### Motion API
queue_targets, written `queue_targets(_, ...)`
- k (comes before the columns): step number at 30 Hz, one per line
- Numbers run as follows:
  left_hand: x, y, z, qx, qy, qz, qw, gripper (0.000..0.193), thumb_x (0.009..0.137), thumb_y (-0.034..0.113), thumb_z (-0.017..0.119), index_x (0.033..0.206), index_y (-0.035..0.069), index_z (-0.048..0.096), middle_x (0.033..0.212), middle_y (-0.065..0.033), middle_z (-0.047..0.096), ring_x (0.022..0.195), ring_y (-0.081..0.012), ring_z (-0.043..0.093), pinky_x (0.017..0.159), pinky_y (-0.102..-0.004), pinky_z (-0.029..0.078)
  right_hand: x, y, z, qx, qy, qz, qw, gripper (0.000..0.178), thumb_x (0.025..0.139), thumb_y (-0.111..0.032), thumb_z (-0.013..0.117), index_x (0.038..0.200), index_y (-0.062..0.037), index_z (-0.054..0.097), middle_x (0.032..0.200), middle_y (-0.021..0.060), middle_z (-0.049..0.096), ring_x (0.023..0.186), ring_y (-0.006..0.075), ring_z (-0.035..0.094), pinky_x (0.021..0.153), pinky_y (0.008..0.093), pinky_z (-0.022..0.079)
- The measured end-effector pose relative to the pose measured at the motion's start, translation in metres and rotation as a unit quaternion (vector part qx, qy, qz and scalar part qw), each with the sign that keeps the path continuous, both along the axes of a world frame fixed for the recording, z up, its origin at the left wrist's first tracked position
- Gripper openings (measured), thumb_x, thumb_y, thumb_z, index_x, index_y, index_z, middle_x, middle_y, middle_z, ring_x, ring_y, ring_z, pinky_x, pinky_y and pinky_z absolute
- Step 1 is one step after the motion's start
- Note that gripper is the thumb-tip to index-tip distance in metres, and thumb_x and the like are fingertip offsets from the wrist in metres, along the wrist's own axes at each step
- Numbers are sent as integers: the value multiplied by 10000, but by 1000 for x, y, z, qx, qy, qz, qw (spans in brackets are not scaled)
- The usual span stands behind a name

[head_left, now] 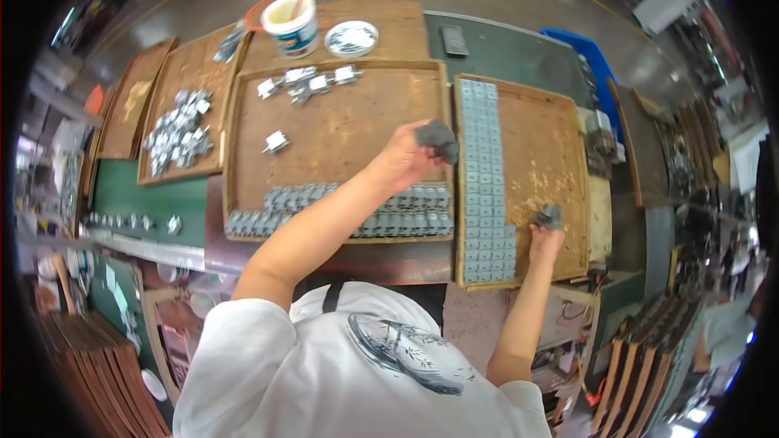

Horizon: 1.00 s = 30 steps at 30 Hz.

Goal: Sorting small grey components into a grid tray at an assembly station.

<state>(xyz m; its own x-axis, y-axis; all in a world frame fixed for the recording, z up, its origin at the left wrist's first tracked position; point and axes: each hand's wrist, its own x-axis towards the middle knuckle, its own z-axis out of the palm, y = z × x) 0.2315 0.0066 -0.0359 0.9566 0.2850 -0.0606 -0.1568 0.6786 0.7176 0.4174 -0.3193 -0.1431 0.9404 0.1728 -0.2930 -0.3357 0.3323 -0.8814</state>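
Note:
My left hand (403, 158) is raised over the right side of the middle wooden tray (341, 126). Its fingers close around a dark grey block-like part (439, 142), smeared by motion. Below it, rows of grey metal parts (406, 223) line the tray's near side. My right hand (545, 240) is over the right wooden tray (540, 134), closed on a small dark grey metal part (548, 216). Left of that hand, flat-topped grey blocks (480, 170) stand packed in columns along the tray's left side.
Loose silvery parts (180, 136) are heaped in a left tray. Behind the middle tray are a white bucket (290, 26) and a white dish (351, 39). A dark grey box (454, 40) rests on the green tabletop (503, 53), near a blue bin (596, 61). Wood chips (531, 186) litter the right tray.

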Motion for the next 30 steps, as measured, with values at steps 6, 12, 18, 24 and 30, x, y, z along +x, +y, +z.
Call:
queue_targets(6,-123,31,1,-84,-34,115,989,189,908,254,648,982,83,616,1014,-73,668,954,-185,623,868,-319,474,-95,122,105,99,-6,193,976,137,912,-158,603,1009,-62,609,905,57,623,657,136,522,550,271,443)
queue_targets(12,-202,54,22,0,-2,140,990,252,915,234,658,1080,45,637,1157,-102,670,1019,-189,627,895,-323,467,-220,237,151,4,-49,446,893,212,895,-130,613,1087,-41,619,835,46,594,564,114,487,468,239,371)
queue_targets(18,-256,63,37,85,23,222,971,331,892,187,694,1146,-13,624,1184,-113,657,1091,-191,620,956,-341,478,-294,285,165,2,55,581,812,243,965,-272,581,1016,-45,651,683,-22,537,493,54,420,426,212,280)
queue_targets(24,-280,59,14,192,36,310,930,305,883,134,700,1139,-17,633,1167,-110,662,1077,-190,624,956,-329,490,-312,305,159,-36,8,597,802,160,911,-212,668,947,-57,663,687,-34,542,499,39,439,422,201,289)
queue_targets(30,-298,64,-3,191,18,277,942,289,876,77,693,1144,-21,650,1131,-81,659,1064,-165,615,938,-310,484,-315,309,156,-4,-58,600,798,163,880,-197,690,935,-44,678,751,-42,595,555,19,458,469,191,322)
